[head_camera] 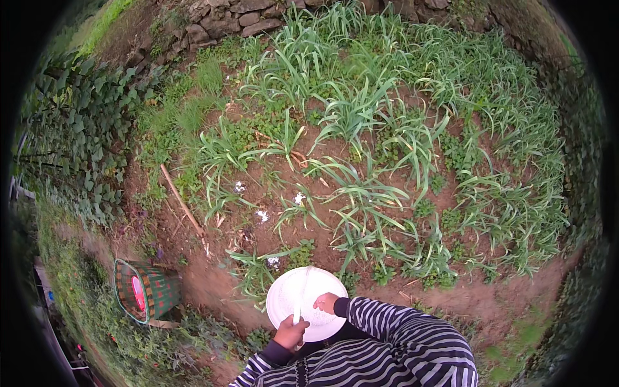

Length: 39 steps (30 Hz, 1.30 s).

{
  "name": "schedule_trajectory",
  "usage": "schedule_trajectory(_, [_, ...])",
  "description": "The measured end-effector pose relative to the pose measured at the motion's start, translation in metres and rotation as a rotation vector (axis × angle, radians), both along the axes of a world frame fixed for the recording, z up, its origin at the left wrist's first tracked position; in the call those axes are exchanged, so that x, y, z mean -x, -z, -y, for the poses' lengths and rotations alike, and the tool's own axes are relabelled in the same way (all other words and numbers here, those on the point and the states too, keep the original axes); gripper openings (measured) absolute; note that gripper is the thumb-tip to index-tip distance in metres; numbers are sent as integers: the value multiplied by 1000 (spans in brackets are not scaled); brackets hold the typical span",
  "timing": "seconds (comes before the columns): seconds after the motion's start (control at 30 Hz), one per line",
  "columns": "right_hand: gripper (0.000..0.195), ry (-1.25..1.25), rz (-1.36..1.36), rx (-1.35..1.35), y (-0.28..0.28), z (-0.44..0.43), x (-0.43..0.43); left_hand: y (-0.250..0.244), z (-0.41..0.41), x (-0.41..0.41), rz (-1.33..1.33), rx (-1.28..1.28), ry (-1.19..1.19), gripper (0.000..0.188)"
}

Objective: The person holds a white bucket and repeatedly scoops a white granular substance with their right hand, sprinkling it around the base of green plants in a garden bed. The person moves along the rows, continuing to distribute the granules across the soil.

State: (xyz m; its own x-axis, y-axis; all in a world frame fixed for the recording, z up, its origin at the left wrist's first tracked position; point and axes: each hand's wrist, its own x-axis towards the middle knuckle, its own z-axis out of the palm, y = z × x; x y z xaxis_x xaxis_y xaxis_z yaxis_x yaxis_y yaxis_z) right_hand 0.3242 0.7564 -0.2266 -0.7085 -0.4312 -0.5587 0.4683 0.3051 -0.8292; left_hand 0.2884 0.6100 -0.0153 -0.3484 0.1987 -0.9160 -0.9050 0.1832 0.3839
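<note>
A white round bucket with pale granules inside is before my body, at the bottom middle. My left hand is closed around the white handle that arches over its opening. Over the granules, inside the rim, is my right hand, its fingers bent downward; whether it holds any granules cannot be seen. Small white heaps lie on the brown soil beside long-leaved green plants, one of them close beyond the bucket.
A green woven basket with a pink-red thing inside lies tilted at the left. A wooden stick rests on the soil. Leafy climbing plants rise at the left, and a stone wall borders the far side.
</note>
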Motion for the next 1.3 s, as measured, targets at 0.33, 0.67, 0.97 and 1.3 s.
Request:
schedule_trajectory(0.33, [16,848,713,873,-124,-115,93,11,17,-1,-5,77,-117,10])
schedule_trajectory(0.67, [57,1345,-143,976,-277,-300,423,7,20,-3,-15,93,-240,10])
schedule_trajectory(0.97, [40,650,182,533,-168,-195,183,18,15,-5,41,63,-211,11])
schedule_trajectory(1.3, [27,-330,-257,-618,-22,27,3,8,-8,-10,-22,93,55,12])
